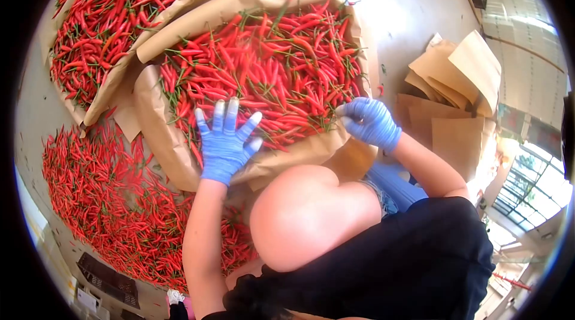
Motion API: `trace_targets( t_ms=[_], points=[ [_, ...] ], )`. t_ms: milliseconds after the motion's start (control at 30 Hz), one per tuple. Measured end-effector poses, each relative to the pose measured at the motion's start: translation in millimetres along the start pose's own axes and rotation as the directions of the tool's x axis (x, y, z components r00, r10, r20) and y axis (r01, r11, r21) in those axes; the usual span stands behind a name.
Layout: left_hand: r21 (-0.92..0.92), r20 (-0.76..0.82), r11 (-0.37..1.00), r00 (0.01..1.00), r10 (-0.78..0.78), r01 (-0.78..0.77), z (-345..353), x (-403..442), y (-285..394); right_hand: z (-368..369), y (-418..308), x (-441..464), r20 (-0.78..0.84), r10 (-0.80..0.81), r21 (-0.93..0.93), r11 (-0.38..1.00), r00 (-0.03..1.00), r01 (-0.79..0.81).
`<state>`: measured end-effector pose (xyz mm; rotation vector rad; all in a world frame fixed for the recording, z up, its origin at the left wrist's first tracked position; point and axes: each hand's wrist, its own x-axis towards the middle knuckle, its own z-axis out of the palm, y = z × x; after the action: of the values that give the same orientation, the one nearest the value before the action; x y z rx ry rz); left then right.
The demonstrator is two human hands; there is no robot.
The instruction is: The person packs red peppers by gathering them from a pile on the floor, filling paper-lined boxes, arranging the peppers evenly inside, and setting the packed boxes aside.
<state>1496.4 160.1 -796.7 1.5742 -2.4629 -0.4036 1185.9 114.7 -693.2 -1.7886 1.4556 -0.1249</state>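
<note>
Red chillies with green stems (269, 74) fill a paper-lined container (171, 140) in front of me. My left hand (226, 140), in a blue glove with pale fingertips, lies spread over the near left part of the chillies, holding nothing. At the near right edge of the heap is my right hand (370, 121), gloved the same way, its fingers curled and thumb and forefinger pinched together. Whatever is between those fingertips is too small to make out.
A second paper-lined container of chillies (114, 26) stands at the upper left. Loose chillies (120, 212) cover the floor at the lower left. Cardboard boxes (455, 80) are at the right, and a dark crate (108, 281) sits at the bottom left.
</note>
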Motion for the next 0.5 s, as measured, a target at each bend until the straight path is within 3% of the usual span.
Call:
trace_targets(
  t_ms=[67,133,200,267,300,333,400,467,500],
  points=[
    [0.016,-0.001,1.000,1.000,-0.003,0.003,-2,6,1,14,21,-9,0.000,-0.075,-0.046,0.996,0.997,0.075],
    [0.021,-0.031,1.000,0.999,0.016,-0.016,3,2,-2,24,32,-9,0.092,-0.043,-0.303,0.950,0.995,0.069],
    [0.039,-0.031,0.999,0.999,0.015,-0.014,4,0,1,21,34,-2,0.171,-0.070,-0.386,0.913,0.983,0.132],
    [0.093,-0.024,0.996,1.000,0.010,-0.008,-2,-7,1,21,38,4,0.280,0.036,-0.531,0.839,0.959,0.123],
    [0.066,-0.111,0.998,0.993,0.029,-0.022,-3,-11,3,17,36,7,0.307,0.127,-0.535,0.842,0.943,0.060],
    [0.093,-0.178,0.995,0.983,0.050,-0.033,-7,-15,3,9,22,18,0.309,0.100,-0.538,0.838,0.946,0.088],
    [0.045,-0.178,0.998,0.984,-0.031,0.040,-17,-18,7,-3,-11,27,0.308,0.238,-0.605,0.797,0.921,-0.004],
    [-0.003,-0.109,0.999,0.993,-0.038,0.038,-8,-13,12,5,-24,46,0.328,0.167,-0.616,0.784,0.930,0.077],
    [-0.034,-0.019,0.999,0.999,-0.036,0.035,-2,-8,12,17,-35,54,0.256,-0.193,-0.564,0.766,0.947,0.308]
  ],
)
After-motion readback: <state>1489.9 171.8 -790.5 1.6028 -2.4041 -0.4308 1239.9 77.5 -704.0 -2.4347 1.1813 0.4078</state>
